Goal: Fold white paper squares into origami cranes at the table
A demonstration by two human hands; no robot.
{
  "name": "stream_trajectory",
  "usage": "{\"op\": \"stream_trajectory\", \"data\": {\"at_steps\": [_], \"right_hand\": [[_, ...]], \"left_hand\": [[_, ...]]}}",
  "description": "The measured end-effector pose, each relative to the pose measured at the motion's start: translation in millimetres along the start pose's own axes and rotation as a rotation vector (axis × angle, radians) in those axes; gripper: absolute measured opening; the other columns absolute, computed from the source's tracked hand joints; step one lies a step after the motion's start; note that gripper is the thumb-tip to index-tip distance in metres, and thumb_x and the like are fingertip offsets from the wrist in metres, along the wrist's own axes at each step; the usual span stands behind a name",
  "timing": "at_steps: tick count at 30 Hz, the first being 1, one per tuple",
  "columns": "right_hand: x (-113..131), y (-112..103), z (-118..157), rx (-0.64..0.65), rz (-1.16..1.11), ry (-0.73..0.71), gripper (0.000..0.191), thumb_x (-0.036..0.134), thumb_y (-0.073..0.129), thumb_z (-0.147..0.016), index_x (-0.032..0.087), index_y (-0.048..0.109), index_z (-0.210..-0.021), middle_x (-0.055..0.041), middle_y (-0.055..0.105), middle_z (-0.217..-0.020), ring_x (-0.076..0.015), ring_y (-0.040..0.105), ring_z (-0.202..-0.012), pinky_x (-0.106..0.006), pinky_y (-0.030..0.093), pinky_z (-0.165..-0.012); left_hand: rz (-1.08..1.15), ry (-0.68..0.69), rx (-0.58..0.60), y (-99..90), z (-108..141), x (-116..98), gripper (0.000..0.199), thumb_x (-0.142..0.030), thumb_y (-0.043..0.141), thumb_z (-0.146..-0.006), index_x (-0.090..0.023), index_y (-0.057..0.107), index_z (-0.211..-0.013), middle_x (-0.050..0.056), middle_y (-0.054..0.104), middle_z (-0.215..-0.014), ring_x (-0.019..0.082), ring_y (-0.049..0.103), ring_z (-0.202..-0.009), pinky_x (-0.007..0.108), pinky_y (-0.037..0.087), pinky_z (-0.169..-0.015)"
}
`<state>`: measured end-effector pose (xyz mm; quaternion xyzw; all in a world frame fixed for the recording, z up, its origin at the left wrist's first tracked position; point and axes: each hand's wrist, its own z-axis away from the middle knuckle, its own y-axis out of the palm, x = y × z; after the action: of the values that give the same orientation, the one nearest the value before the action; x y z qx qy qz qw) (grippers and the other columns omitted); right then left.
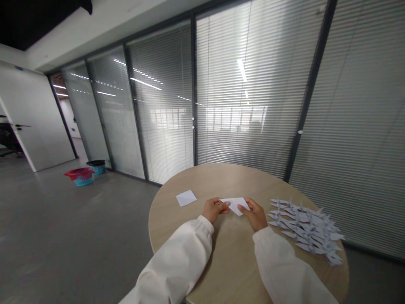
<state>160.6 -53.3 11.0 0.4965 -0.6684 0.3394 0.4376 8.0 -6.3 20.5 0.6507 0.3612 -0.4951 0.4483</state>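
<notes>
a red-rimmed basket (79,176) and blue bin (96,167) beside window blinds (249,93)

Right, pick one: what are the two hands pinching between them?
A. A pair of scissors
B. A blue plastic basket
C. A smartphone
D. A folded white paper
D: the left hand and the right hand pinch opposite ends of the folded white paper.

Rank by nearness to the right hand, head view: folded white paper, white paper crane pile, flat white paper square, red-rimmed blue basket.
1. Folded white paper: in the right hand, mid-table.
2. White paper crane pile: tabletop, right.
3. Flat white paper square: tabletop, left.
4. Red-rimmed blue basket: floor, far left.
</notes>
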Motion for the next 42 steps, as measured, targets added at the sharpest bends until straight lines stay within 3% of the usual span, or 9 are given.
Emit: {"op": "stream_trajectory", "data": {"at_steps": [11, 24, 31, 42], "right_hand": [[-5.7, -2.9, -3.0, -0.025, -0.017, -0.021, 0.040, 0.043, 0.065, -0.057, 0.015, 0.059, -0.085, -0.0075, 0.066, -0.082, -0.0212, 0.061, -0.072, -0.031, 0.048, -0.063], [-9.3, -6.3, -5.4, -0.043, -0.030, 0.044, 0.037, 0.038, 0.066, -0.056, 0.015, 0.059, -0.085, -0.0057, 0.067, -0.081, -0.0210, 0.061, -0.074, -0.030, 0.047, -0.066], [-12.1, -6.6, -5.8, -0.030, -0.024, 0.037, 0.039, 0.039, 0.066, -0.057, 0.015, 0.059, -0.086, -0.0072, 0.067, -0.082, -0.0216, 0.061, -0.074, -0.031, 0.047, -0.066], [-7.8, -1.5, -3.1, 0.011, -0.008, 0.009, 0.035, 0.037, 0.064, -0.061, 0.014, 0.057, -0.087, -0.0078, 0.066, -0.083, -0.0213, 0.061, -0.075, -0.030, 0.046, -0.066]], "left_hand": [[0.016, -0.079, -0.006, -3.3, -0.8, -1.7, 0.036, -0.038, 0.072, -0.050, -0.009, 0.063, -0.071, 0.007, 0.066, -0.068, 0.018, 0.062, -0.066, 0.026, 0.050, -0.058], [0.051, -0.107, -0.007, -7.2, -3.9, -2.6, 0.038, -0.036, 0.071, -0.053, -0.010, 0.063, -0.081, 0.008, 0.067, -0.076, 0.019, 0.063, -0.069, 0.026, 0.050, -0.056], [0.023, -0.093, -0.041, -6.8, -2.5, -5.1, 0.034, -0.038, 0.070, -0.054, -0.009, 0.063, -0.070, 0.007, 0.066, -0.066, 0.018, 0.062, -0.064, 0.024, 0.049, -0.054], [-0.021, -0.027, -0.199, -1.0, 2.2, -8.0, 0.033, -0.040, 0.068, -0.055, -0.009, 0.062, -0.063, 0.007, 0.064, -0.059, 0.016, 0.061, -0.057, 0.023, 0.048, -0.048]]}}
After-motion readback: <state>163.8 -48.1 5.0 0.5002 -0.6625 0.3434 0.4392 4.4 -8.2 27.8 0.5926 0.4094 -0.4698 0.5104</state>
